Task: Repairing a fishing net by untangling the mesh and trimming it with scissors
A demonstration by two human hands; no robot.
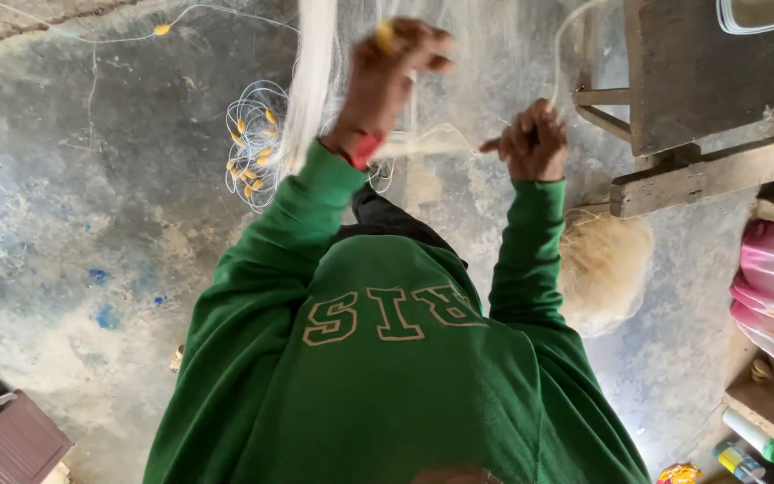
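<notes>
Fine translucent white netting (315, 81) with glossy yellow plastic floats (253, 148), matt green cloth sleeves (297, 224), rough stained concrete floor (73, 197).

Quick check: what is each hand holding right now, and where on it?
The left hand pinches a small yellow float on the white fishing net. The right hand grips the net's pale cord at its lower end.
</notes>
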